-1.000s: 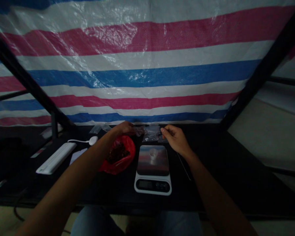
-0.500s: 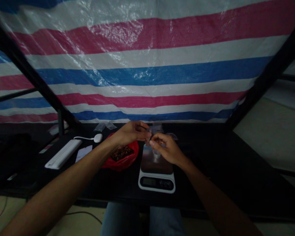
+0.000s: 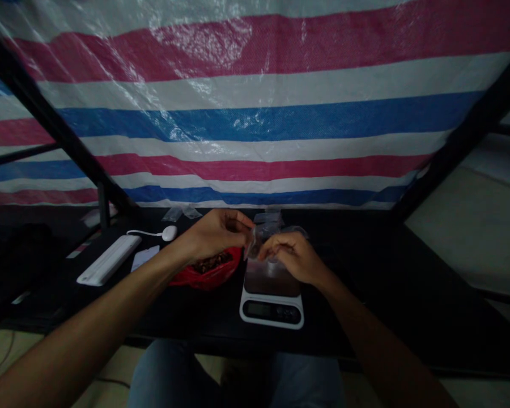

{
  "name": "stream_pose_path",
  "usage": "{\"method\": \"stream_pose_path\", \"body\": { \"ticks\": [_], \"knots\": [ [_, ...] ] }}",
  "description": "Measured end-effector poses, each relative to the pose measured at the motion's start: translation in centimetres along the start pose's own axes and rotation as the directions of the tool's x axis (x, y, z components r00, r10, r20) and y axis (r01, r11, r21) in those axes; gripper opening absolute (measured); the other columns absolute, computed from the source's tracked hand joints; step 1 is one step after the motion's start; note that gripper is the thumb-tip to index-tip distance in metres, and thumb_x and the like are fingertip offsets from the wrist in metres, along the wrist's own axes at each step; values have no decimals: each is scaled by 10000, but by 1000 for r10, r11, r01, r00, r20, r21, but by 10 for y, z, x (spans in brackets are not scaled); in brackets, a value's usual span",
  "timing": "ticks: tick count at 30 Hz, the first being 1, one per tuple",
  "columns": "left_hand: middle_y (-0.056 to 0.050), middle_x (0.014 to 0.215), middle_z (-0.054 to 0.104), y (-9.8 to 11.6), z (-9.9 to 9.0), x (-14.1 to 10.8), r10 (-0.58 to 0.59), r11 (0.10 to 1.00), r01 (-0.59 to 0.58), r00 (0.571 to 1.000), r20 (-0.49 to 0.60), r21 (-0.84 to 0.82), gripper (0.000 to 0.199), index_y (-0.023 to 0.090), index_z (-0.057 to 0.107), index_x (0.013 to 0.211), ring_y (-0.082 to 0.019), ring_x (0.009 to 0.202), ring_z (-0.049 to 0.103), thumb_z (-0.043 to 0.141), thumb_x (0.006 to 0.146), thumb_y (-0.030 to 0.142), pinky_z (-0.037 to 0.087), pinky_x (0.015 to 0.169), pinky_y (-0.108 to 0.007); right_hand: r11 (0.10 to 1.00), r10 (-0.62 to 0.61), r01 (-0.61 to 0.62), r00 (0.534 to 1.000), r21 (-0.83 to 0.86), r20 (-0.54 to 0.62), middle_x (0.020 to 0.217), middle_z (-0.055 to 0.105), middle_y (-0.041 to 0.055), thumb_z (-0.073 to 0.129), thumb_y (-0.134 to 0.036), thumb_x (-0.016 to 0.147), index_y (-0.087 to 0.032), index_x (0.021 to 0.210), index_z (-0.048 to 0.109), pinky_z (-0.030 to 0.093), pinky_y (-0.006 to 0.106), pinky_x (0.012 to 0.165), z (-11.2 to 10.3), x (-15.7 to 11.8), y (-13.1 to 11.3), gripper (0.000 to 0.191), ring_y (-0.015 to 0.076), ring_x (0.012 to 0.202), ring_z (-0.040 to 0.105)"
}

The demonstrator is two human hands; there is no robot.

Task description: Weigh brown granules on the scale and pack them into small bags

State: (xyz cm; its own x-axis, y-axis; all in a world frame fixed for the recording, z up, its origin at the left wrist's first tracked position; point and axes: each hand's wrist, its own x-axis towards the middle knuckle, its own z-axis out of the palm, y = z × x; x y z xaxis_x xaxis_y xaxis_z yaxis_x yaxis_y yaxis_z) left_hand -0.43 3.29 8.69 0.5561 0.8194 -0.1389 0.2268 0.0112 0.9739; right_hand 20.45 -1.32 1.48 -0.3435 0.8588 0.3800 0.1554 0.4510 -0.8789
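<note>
Between my two hands is a small clear plastic bag (image 3: pixel 254 245) with something dark low inside it. My left hand (image 3: pixel 221 231) pinches the bag's left edge, fingers closed. On the bag's other side, my right hand (image 3: pixel 289 254) has its fingers closed against the plastic. Beneath the hands stands a kitchen scale (image 3: pixel 272 310) with a metal plate and a white front. A small clear cup (image 3: pixel 272 264) on its plate is partly covered by my right hand. Left of the scale, a red plastic bag (image 3: pixel 204 280) lies open around dark brown dried pieces (image 3: pixel 212 263), partly behind my left wrist.
More clear bags (image 3: pixel 268 217) lie behind my hands, and others (image 3: pixel 182 213) at the back left. On the left are a long white device (image 3: pixel 109 260), a white corded piece (image 3: pixel 169 233) and a white paper (image 3: pixel 144 257). Dark frame bars slant on both sides.
Both hands have come slightly lower, and the clear bag now shows more fully between them. My right fingers have curled further downward. The camera view has shifted a little.
</note>
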Motion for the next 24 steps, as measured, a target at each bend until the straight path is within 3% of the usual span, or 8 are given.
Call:
{"method": "stream_pose_path", "body": {
  "ticks": [2, 5, 12, 16, 18, 20, 22, 24],
  "knots": [
    [-7, 759, 756, 1, -1, -4, -12, 1000, 12, 1000, -21, 1, 312, 138, 663, 908, -125, 667, 699, 801, 631, 97, 529, 642, -224, 999, 27, -27, 1000, 20, 5, 775, 758, 69, 539, -295, 918, -153, 766, 721, 487, 275, 660, 3, -2, -1, 277, 171, 702, 684],
    [-10, 751, 749, -4, 5, -9, -35, 999, 36, 999, 36, -32, 323, 141, 643, 908, -128, 638, 697, 826, 641, 134, 527, 616, -227, 998, 57, -58, 998, 18, 28, 713, 708, 46, 587, -390, 934, -149, 752, 686, 452, 262, 606, 12, -4, -2, 318, 154, 634, 631],
    [-22, 792, 745, -11, 12, -15, -50, 993, 60, 994, 101, -104, 330, 137, 641, 934, -130, 673, 698, 823, 661, 169, 555, 664, -255, 1000, -17, 16, 995, 7, 102, 609, 553, -17, 578, -298, 901, -165, 662, 608, 346, 227, 537, 12, -4, -1, 275, 103, 561, 471],
    [-8, 793, 729, -3, 3, -23, -23, 1000, 22, 998, 61, 22, 283, 147, 640, 909, -127, 687, 690, 809, 685, 184, 544, 667, -249, 997, 43, -45, 998, 56, 49, 622, 591, 1, 602, -310, 867, -171, 665, 616, 366, 231, 526, 6, -4, 2, 246, 117, 556, 507],
    [-16, 829, 729, -1, 4, -30, 17, 992, -20, 1000, 26, 125, 307, 158, 634, 978, -150, 723, 700, 799, 737, 251, 562, 693, -282, 994, 60, -62, 998, 89, 25, 627, 608, 7, 611, -326, 860, -172, 673, 625, 380, 233, 524, 6, -4, 3, 243, 121, 552, 524],
    [-70, 1033, 743, -4, 10, -38, 116, 958, -117, 993, 18, 260, 487, 171, 615, 1156, -212, 921, 725, 821, 754, 353, 588, 828, -361, 989, 55, -60, 998, 135, 39, 624, 611, 6, 599, -338, 863, -174, 667, 618, 403, 235, 533, 8, -4, 3, 256, 123, 555, 538],
    [-126, 1349, 649, -12, 19, -43, 278, 872, -271, 960, 42, 407, 816, 198, 550, 1341, -284, 1228, 634, 915, 644, 415, 523, 1042, -433, 982, 35, -46, 998, 183, 61, 622, 612, 4, 584, -346, 866, -177, 661, 608, 431, 241, 551, 11, -4, 2, 267, 128, 567, 558],
    [-130, 1417, 611, -24, 27, -44, 367, 800, -351, 928, 67, 486, 867, 208, 533, 1384, -300, 1292, 591, 923, 643, 436, 479, 1104, -446, 975, 22, -38, 997, 217, 74, 616, 613, 0, 578, -343, 861, -182, 656, 597, 457, 250, 574, 12, -4, 2, 262, 133, 577, 579]
  ]
}}
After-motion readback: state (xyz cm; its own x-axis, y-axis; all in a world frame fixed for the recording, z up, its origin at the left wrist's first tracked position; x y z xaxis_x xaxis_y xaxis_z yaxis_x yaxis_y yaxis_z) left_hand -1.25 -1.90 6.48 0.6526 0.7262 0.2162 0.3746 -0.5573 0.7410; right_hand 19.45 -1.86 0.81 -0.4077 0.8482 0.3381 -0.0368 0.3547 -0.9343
